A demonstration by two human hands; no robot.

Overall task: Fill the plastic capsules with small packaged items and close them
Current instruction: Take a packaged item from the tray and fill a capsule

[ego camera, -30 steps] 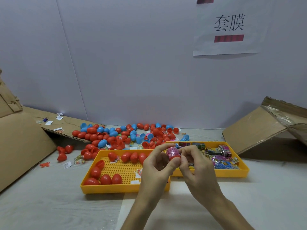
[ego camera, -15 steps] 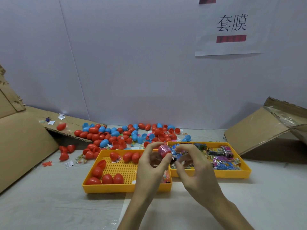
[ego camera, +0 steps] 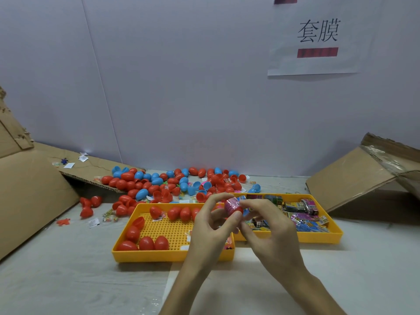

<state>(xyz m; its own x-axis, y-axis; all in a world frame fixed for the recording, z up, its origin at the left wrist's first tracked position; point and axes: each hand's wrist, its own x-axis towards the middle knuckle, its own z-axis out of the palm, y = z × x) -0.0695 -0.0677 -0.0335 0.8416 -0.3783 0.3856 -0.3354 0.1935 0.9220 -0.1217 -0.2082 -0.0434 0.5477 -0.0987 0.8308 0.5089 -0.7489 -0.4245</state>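
Both hands raised over the trays. Left hand [ego camera: 211,228]: thumb and forefinger pinch a red capsule half [ego camera: 237,210], pink packet [ego camera: 230,203] seated in its mouth. Right hand [ego camera: 272,233]: fingers curled at the packet's side, apparently gripping it; contact partly hidden. Below: left yellow tray [ego camera: 127,255] with red capsules, right yellow tray [ego camera: 318,238] with packets.

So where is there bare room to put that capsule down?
Bare table in front of the left yellow tray, toward the left cardboard, and again in front of the right yellow tray. The left tray's perforated middle is free too. Crowded: the right tray's packets and the capsule pile behind.
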